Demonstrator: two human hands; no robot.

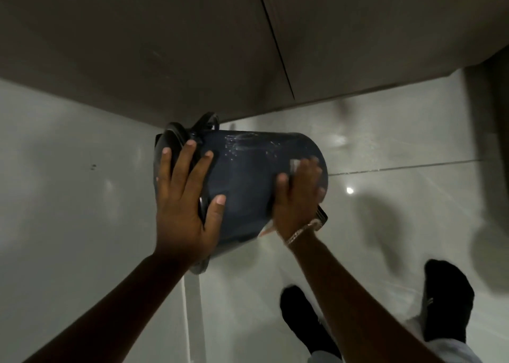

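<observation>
A dark blue round pedal bin lies tipped on its side in front of me, its black lid to the left and its base to the right. Water drops and streaks show on its upper side. My left hand is spread over the lid end, fingers straight across the lid's rim and thumb pressed on the body. My right hand, with a bracelet at the wrist, presses a pale cloth against the base end, its fingers bent over the edge. The black pedal sticks out behind that hand.
Glossy pale floor tiles spread below and to the right. A pale wall stands at the left, and dark cabinet fronts lie ahead. My two feet in black socks stand at the lower right.
</observation>
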